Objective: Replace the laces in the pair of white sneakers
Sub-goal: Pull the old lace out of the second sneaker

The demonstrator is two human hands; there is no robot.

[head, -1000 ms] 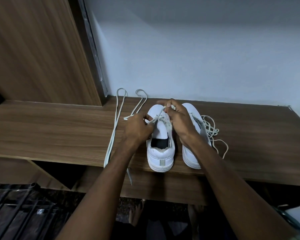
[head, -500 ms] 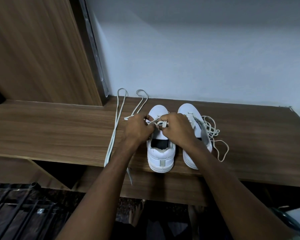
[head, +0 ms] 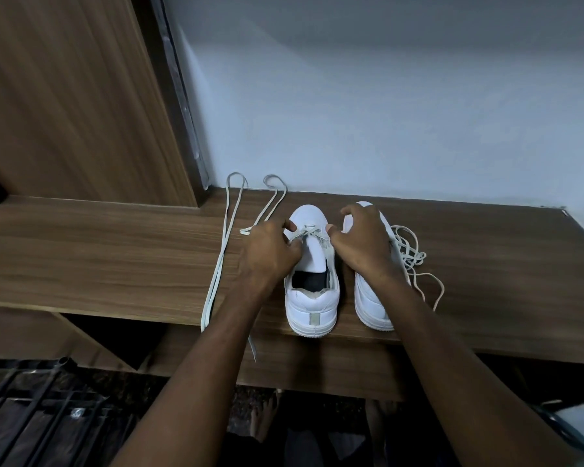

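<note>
Left white low-top leather sneaker (head: 312, 281) stands heel toward the person at the front edge of the brown wood-grain shelf (head: 115, 257), long axis running front to back, with the matching right sneaker (head: 371, 298) just beside it. Left hand (head: 268, 256) and right hand (head: 361, 246) each pinch one end of the pale flat lace (head: 309, 232) crossing its lowest eyelets near the toe; the next eyelets lie heelward, between both hands, about equally near. Two spare long white laces (head: 223, 244) lie left of that sneaker, a loose tangled lace (head: 412, 257) right of the pair; no readable brand or writing.
</note>
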